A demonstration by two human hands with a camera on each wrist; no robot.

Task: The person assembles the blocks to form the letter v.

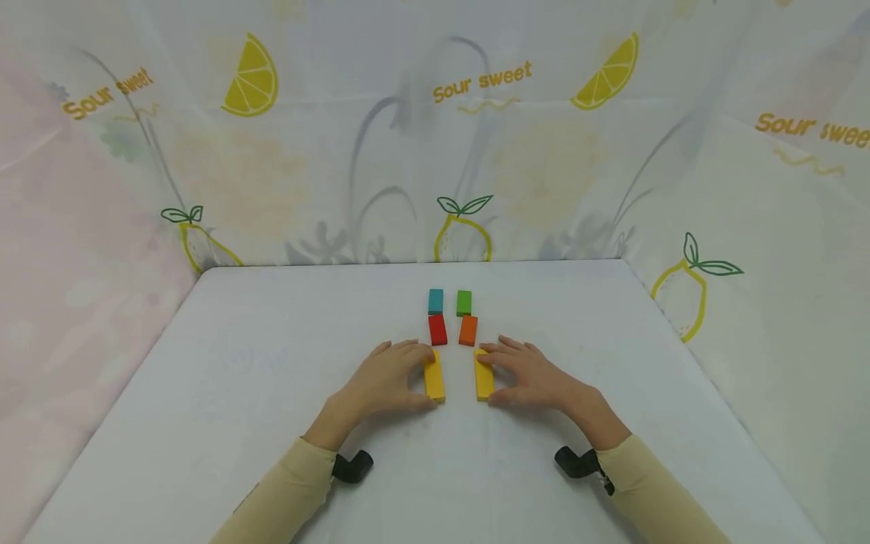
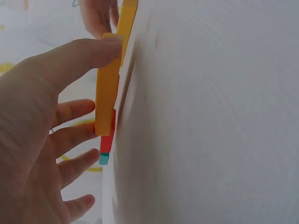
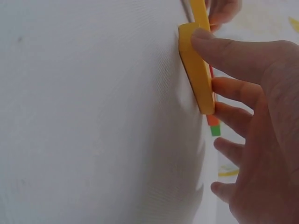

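My left hand point(image 1: 387, 381) pinches a yellow block point(image 1: 434, 378) lengthwise, with the thumb at its near end and fingers at its far end. On the other side, my right hand point(image 1: 533, 376) holds a second yellow block point(image 1: 484, 376) in much the same way. The left wrist view shows the left thumb point(image 2: 100, 50) against the end of its yellow block point(image 2: 107, 93). In the right wrist view, the right block point(image 3: 196, 70) lies on the tabletop under the thumb. Whether the left block touches the cloth, I cannot tell.
Beyond the hands lie a red block point(image 1: 438, 330) and an orange block point(image 1: 468, 331). Behind these are a blue block point(image 1: 436, 301) and a green block point(image 1: 464, 302). All lie on a white-covered table point(image 1: 272, 340). A lemon-printed curtain point(image 1: 326, 151) stands along the back edge.
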